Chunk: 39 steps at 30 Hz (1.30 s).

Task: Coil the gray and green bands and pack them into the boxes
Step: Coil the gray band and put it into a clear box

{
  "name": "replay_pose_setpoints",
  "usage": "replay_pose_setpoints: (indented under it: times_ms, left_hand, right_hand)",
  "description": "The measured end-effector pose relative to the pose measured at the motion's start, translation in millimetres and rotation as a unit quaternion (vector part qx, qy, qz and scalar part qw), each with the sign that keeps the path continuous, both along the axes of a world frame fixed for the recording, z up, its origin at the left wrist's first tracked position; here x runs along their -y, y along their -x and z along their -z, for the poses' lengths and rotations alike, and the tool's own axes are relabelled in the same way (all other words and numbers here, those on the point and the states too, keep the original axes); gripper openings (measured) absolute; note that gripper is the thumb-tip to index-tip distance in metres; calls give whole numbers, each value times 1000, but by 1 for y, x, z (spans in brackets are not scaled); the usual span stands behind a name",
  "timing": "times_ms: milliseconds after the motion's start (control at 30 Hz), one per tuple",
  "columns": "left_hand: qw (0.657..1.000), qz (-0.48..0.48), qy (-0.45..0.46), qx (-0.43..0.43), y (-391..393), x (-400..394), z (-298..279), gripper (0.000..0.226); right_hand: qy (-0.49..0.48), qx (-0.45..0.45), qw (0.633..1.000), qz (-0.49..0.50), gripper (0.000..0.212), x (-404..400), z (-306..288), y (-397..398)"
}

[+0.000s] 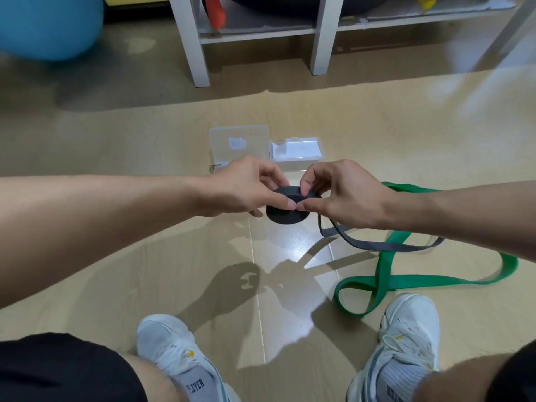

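Note:
The gray band (285, 217) is partly wound into a flat dark coil held above the floor between both hands. My left hand (246, 188) grips the coil's left side and my right hand (342, 192) pinches its right side. The band's loose tail (385, 247) trails to the right on the floor. The green band (385, 274) lies uncoiled in loops on the floor at the right, partly under the gray tail. Two clear plastic boxes sit just beyond my hands: the left box (239, 140) has its lid standing open, and the right box (295, 150) is beside it.
My two white sneakers (174, 352) (406, 343) rest on the tan floor at the bottom. A white shelf frame (194, 47) stands behind the boxes. A blue exercise ball (49, 24) is at the far left.

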<state>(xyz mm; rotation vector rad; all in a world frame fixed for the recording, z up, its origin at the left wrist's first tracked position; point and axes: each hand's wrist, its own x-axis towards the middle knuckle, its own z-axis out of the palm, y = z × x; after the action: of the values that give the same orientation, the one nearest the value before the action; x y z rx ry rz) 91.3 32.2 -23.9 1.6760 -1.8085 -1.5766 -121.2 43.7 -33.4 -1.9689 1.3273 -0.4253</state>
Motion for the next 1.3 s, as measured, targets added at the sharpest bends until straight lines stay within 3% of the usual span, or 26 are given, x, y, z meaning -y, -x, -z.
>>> replay_pose_setpoints:
  times_ms: [133,300,500,900,1167,1300]
  left_hand:
    - [999,15,31,37,6,-4,-3,22]
    - [999,-4,33,42,5,-4,-3,20]
    - [995,45,54,72,6,-4,-3,26]
    - [998,39,31,27,-3,1,-1,26]
    - [989,-73,-75,-101,-14,-8,14,29]
    - [996,-33,-55,-61,-9,-7,9,29]
  right_hand:
    - [-6,-17,1000,-15,17,-2,0,-2]
    - [-49,52,997,12,28,3,-2,-1]
    - [-102,87,990,38,28,0,-1,-6]
    - [-86,32,995,47,34,0,-13,-2]
    - [-122,84,988,50,27,-1,-2,7]
    - [-86,48,995,27,24,-3,-4,1]
